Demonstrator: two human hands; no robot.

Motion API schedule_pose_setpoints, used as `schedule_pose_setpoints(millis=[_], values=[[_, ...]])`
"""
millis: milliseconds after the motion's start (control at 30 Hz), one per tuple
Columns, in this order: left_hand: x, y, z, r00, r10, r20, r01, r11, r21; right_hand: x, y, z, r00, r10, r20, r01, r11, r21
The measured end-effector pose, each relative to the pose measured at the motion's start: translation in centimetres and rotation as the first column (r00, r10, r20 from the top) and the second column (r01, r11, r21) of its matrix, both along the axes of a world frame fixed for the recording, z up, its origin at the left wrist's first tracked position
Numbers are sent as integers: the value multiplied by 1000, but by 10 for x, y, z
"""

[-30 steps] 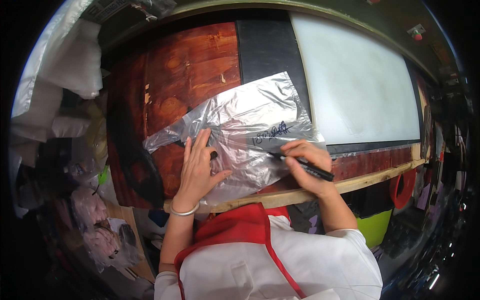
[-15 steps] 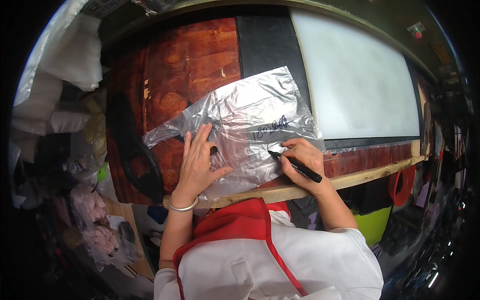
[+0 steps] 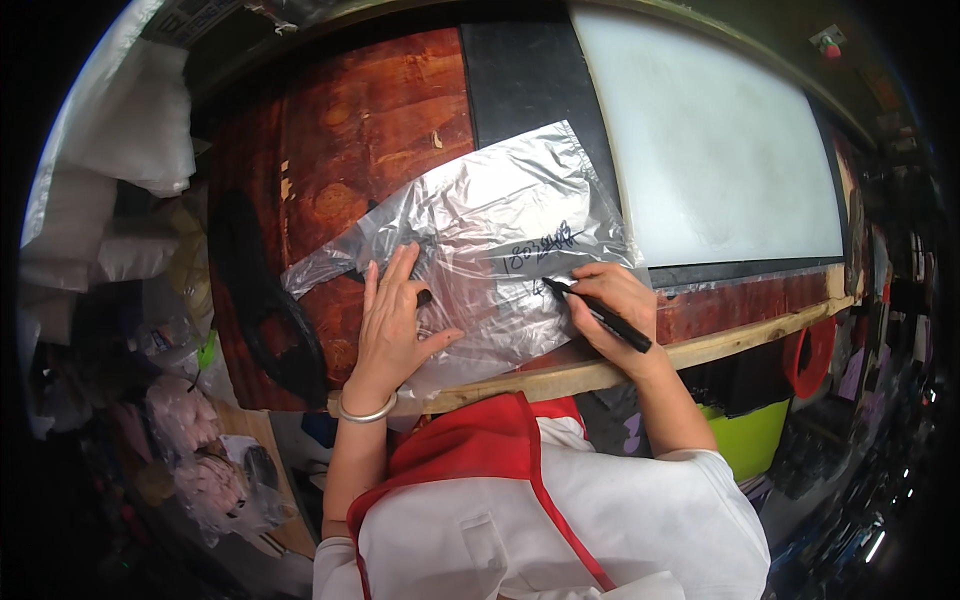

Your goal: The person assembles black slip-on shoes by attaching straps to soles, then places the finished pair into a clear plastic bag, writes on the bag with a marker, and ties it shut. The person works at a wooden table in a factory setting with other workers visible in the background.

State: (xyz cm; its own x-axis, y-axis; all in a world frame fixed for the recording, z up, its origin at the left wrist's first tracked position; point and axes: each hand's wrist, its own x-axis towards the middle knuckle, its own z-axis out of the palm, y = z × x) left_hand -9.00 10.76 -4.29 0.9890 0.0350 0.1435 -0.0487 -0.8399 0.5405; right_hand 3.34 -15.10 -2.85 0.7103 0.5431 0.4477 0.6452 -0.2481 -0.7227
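My left hand lies on a crinkled clear plastic bag, fingers spread and pressing it against the bench. A small black piece like a marker cap shows beside its index finger; I cannot tell whether it is gripped. In my right hand a black marker is held in a writing grip, its tip on the bag. Dark handwriting runs across the bag just above the tip, with a short fresh stroke below it. Something dark shows through the bag's left part.
The bench has a reddish-brown wooden top, a black sheet and a white board. A black curved item lies at left. Pale wood edges the front. Below are bagged pink items and a lime-green bin.
My right hand and the marker have shifted slightly right and up, and another stroke has appeared under the writing. My left hand stays in place on the bag.
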Motion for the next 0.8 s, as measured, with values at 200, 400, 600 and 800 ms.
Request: schedule_pose_setpoints(millis=[200,400,600,800], values=[[0,0,-1,1000,2,-5,-2,1000,10,1,-3,-2,999,-28,24,28,1000,4],[0,0,-1,1000,-3,-9,3,1000,6,-6,-12,4,999,-38,-15,39,998,48],[0,0,-2,1000,-9,-1,9,1000,19,-16,-12,2,998,-20,-63,21,1000,6],[1,0,-2,1000,-10,4,10,999,32,-14,-13,0,999,22,-35,-22,1000,2]])
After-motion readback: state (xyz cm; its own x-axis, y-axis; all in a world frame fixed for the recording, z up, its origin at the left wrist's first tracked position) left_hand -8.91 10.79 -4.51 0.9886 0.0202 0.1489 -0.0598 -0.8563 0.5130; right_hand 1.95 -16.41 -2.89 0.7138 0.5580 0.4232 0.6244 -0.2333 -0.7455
